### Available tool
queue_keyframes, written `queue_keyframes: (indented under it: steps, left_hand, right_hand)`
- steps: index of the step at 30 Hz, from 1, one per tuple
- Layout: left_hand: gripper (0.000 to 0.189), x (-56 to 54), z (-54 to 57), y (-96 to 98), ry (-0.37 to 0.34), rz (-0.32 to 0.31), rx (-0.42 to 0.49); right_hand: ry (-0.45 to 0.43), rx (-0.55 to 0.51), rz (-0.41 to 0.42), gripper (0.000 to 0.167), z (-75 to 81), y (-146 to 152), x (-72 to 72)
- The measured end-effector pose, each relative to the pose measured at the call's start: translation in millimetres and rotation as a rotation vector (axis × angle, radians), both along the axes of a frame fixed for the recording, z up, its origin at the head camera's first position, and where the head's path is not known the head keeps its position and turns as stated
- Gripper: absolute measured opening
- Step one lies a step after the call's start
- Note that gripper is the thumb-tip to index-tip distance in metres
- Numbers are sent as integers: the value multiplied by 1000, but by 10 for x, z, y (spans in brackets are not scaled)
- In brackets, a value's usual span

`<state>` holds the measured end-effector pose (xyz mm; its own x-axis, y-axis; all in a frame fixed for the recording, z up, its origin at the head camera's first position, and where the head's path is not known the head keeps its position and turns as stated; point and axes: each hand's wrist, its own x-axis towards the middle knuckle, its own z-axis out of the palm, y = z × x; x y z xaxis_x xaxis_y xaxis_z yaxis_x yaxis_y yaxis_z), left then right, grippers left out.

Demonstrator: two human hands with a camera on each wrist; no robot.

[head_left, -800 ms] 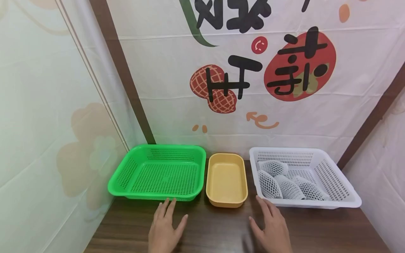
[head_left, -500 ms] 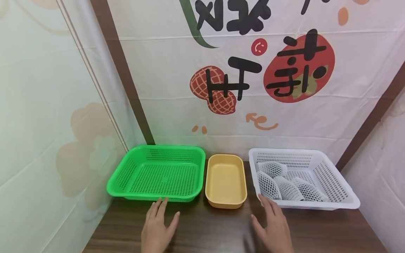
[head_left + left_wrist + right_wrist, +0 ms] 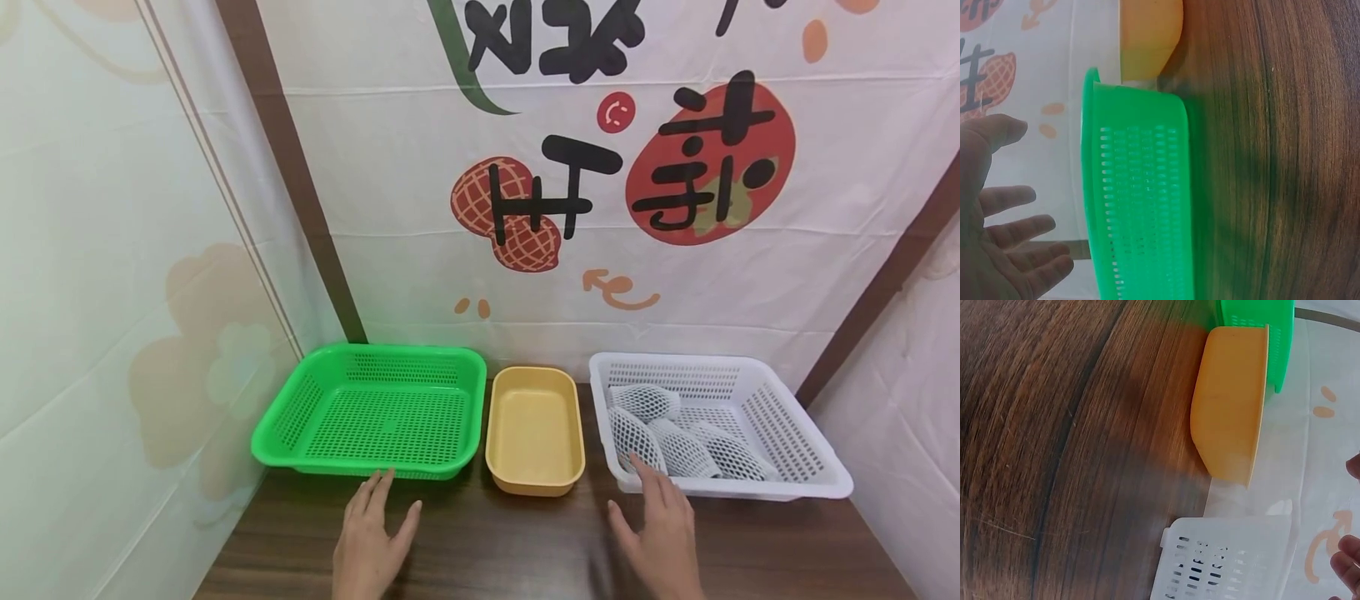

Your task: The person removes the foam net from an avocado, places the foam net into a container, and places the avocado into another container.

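Note:
My left hand (image 3: 369,537) hovers at the front of the green basket (image 3: 390,417), fingers relaxed and thumb spread, with nothing in it. In the left wrist view the left hand (image 3: 1007,219) shows its fingers apart beside the basket's rim. My right hand (image 3: 660,529) is by the front left corner of the white basket (image 3: 795,483), its fingertips overlapping the rim in the head view; it holds nothing. Several objects in white foam netting (image 3: 684,448) lie in the white basket. Only a few fingertips (image 3: 1349,559) of the right hand show in the right wrist view.
Between the two baskets stands a yellow tub (image 3: 536,429) with nothing in it. All three containers line the back of the dark wooden table (image 3: 495,550). A printed cloth (image 3: 405,275) hangs behind them, and pale cloth walls rise on both sides.
My left hand has drifted left along the green basket's front. My right hand has shifted slightly right and forward, its fingertips now over the white basket's rim in the head view.

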<state>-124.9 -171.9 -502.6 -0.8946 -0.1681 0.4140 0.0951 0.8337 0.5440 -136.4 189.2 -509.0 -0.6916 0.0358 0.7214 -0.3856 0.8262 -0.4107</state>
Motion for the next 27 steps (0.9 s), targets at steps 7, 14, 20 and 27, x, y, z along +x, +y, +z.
queue_keyframes:
  steps: [7,14,20,27]
  left_hand:
    - [60,-1,-10,-53,-6,3,33]
    - [58,17,-34,-91,18,13,54]
    - [57,26,-21,-136,38,37,75]
    - [58,39,-22,-179,0,50,90]
  right_hand:
    - [9,-12,-33,70,-25,55,-17]
    - [4,-20,-59,65,-32,78,-28]
    - [-2,-21,-73,62,-39,93,-27]
    - [-7,-22,-87,61,-59,127,-40]
